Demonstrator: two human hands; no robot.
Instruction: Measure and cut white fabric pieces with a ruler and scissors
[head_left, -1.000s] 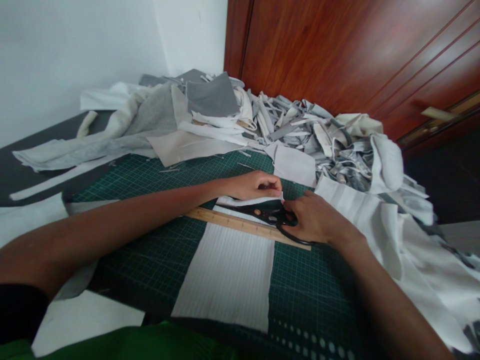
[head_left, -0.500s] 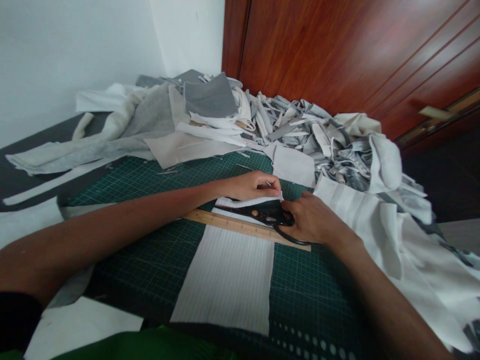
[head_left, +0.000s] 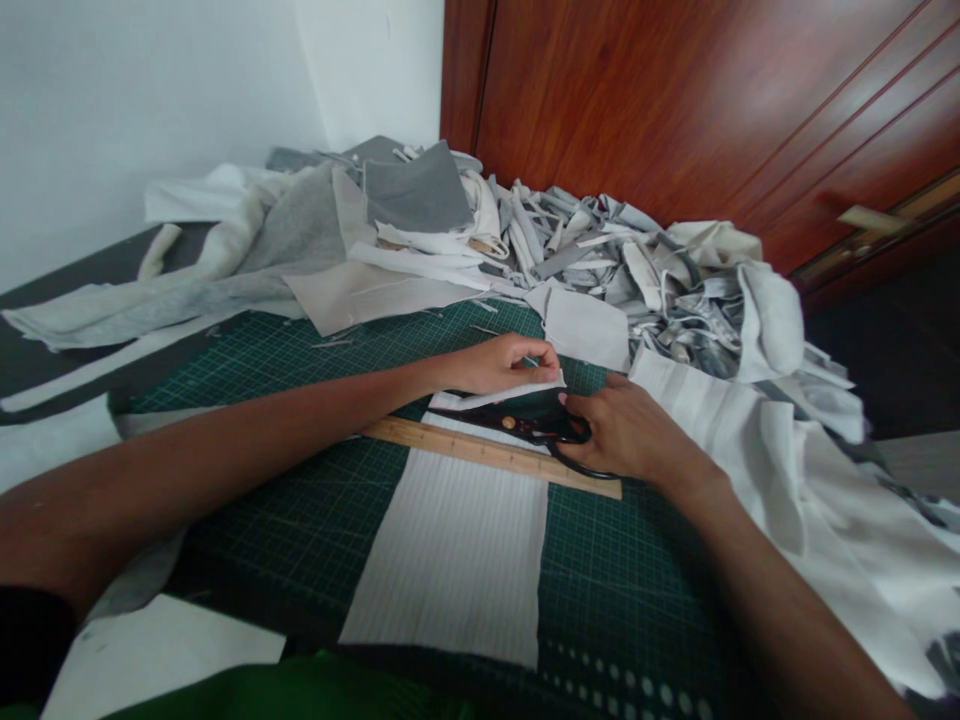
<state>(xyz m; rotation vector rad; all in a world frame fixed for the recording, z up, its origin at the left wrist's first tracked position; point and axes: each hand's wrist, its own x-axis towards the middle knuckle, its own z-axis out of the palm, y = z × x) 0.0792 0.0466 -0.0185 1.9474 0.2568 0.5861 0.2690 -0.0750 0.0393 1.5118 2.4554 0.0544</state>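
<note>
On a green cutting mat (head_left: 637, 570), a white strip (head_left: 495, 396) is pinched at its edge by the left hand (head_left: 499, 365), its grip closed between thumb and fingers. Black scissors (head_left: 517, 424) are held by the right hand (head_left: 626, 435), its grip closed around the handles, with one black loop showing beside the palm. The blades are laid almost flat and point toward the left hand. The strip lies over them, but whether they are open or closed cannot be told. The strip and scissors are held just above a wooden ruler (head_left: 487, 452), which is laid slantwise across the mat. The ruler rests on the far end of a ribbed white panel (head_left: 450, 570), and the panel extends toward the person. White cloth (head_left: 817, 540) is spread to the right, beneath and beyond the right forearm. Behind the hands, a heap of grey and white scraps (head_left: 637, 280) is piled along the far side of the mat, against a wooden door (head_left: 675, 100). Larger grey and cream pieces are bunched to its left, on a dark table (head_left: 75, 275) below a white wall (head_left: 150, 110).
</note>
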